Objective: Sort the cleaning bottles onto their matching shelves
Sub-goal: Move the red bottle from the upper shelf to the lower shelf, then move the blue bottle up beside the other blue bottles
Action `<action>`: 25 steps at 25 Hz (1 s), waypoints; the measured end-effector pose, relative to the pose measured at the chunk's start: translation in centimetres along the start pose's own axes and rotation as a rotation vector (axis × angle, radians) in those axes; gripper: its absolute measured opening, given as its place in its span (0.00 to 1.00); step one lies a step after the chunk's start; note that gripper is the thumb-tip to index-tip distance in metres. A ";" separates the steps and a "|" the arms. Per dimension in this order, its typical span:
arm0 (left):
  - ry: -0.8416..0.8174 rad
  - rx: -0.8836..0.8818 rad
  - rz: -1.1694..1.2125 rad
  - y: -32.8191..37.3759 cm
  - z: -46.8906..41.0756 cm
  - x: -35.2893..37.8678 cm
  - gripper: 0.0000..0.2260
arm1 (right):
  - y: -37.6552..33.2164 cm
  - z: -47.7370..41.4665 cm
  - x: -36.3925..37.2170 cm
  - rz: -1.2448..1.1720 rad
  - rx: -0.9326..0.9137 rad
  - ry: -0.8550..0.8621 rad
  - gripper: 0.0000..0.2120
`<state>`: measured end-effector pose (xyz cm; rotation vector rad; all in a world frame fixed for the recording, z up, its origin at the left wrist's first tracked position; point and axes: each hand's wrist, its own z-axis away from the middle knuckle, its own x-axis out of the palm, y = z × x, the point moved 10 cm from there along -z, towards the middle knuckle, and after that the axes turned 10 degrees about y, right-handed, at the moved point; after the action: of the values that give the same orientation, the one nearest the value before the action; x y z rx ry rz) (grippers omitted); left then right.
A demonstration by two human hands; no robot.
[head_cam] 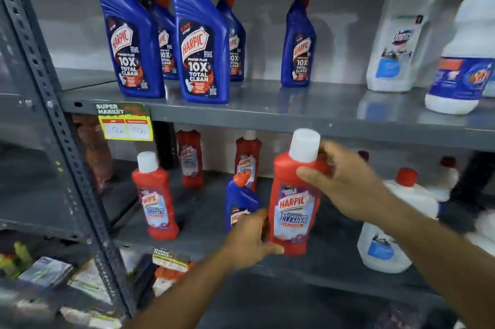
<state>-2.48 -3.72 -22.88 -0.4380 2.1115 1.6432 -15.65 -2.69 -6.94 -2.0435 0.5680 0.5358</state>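
A red bathroom-cleaner bottle (pixel 294 202) with a white cap stands upright at the front of the lower shelf (pixel 203 210), gripped at shoulder and base. Just left, partly hidden, sits a small blue bottle (pixel 239 200) with an orange-red spout. Three more red bottles (pixel 156 197) stand on that shelf. Five blue bottles (pixel 201 41) line the upper shelf (pixel 267 106), beside white bottles (pixel 399 39) at right; another white bottle (pixel 385 243) stands below.

Under my fingers, the red bottle (pixel 293 205) is glossy smooth plastic with a matt white cap (pixel 304 145). At 12 o'clock, the grey metal shelf (pixel 267 111) is painted, semi-gloss, reflecting bottles. At 10 o'clock, a paper price tag (pixel 124 121).
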 end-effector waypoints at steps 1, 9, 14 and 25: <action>-0.003 -0.041 -0.030 -2.3 -0.8 1.1 0.28 | 2.9 -0.1 1.8 -0.016 0.070 -0.014 0.22; 0.063 -0.158 -0.170 -10.5 -4.2 5.1 0.27 | 11.9 -0.7 8.2 -0.072 0.248 -0.054 0.27; 0.177 -0.114 -0.117 -11.3 -1.5 4.0 0.16 | 11.2 -0.6 8.5 0.057 0.237 -0.071 0.29; 0.084 -0.221 -0.225 -16.6 -4.2 -4.6 0.30 | 4.5 -2.0 19.5 -0.031 0.359 -0.069 0.40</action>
<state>9.08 -11.97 -33.52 -0.7963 1.8642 1.7561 -2.42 -10.06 -20.11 -1.6848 0.5466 0.4482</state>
